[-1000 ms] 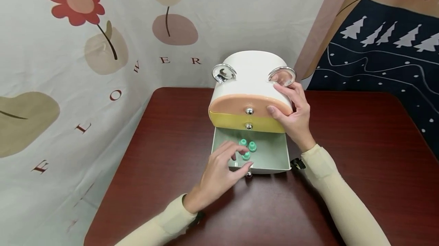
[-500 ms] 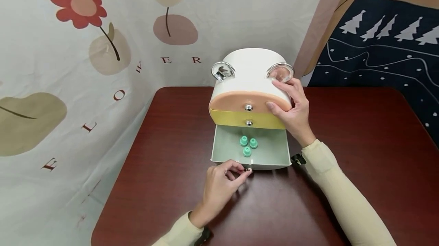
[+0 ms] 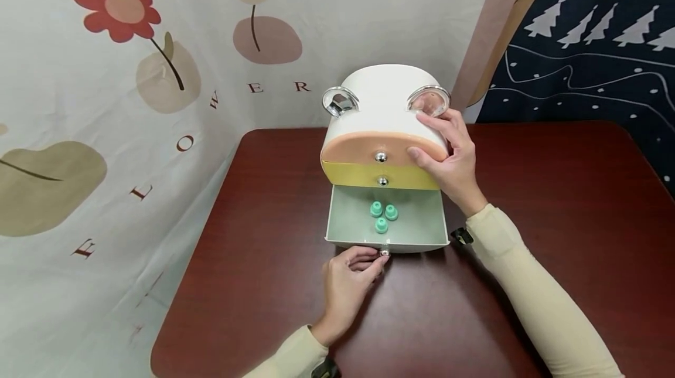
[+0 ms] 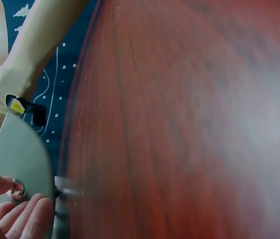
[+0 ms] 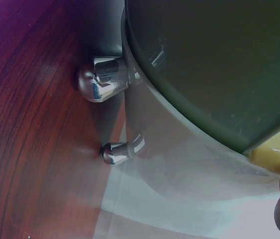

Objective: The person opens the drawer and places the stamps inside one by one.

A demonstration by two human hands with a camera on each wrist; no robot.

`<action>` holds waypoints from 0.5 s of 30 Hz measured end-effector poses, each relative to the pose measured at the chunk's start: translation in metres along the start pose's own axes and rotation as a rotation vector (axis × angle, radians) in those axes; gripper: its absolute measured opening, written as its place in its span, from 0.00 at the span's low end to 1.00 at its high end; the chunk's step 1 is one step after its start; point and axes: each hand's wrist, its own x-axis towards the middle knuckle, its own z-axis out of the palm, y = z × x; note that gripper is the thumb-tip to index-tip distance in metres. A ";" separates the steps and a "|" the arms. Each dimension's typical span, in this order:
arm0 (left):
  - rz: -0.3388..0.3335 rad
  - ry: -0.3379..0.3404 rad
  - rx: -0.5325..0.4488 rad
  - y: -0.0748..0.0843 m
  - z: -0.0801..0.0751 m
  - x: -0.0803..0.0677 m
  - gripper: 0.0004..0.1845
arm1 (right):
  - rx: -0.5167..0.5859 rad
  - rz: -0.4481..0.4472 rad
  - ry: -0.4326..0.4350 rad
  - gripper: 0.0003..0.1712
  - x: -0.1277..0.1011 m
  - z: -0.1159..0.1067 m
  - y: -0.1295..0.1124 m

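Note:
A small white drawer cabinet (image 3: 387,91) with a peach top drawer (image 3: 353,149), a yellow middle drawer (image 3: 353,173) and round silver ears stands on the table. Its pale green bottom drawer (image 3: 348,220) is pulled out, with three small teal knob-like pieces (image 3: 381,225) lying inside. My left hand (image 3: 345,287) pinches the silver knob (image 4: 18,190) of that drawer between thumb and fingers. With thumb on the peach front and fingers over the white shell, my right hand (image 3: 457,164) grips the cabinet's right side below the ear (image 3: 429,99).
The dark red wooden table (image 3: 554,190) extends around the cabinet. Behind it hangs a pale cloth (image 3: 337,14) printed with flowers, and a navy cloth (image 3: 590,85) with trees is at the right. Two silver feet (image 5: 102,79) show under the cabinet in the right wrist view.
My left hand has moved from above the teal pieces, down and toward me, onto the bottom drawer's knob. The right hand keeps its grip; the drawer remains pulled out.

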 end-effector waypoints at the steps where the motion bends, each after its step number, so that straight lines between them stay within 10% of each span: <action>1: 0.000 0.009 -0.030 0.000 0.002 0.000 0.08 | -0.005 -0.007 -0.008 0.30 0.002 0.000 -0.001; 15: -0.015 0.078 -0.074 -0.001 0.007 0.022 0.06 | -0.003 0.052 0.014 0.30 -0.003 0.004 -0.004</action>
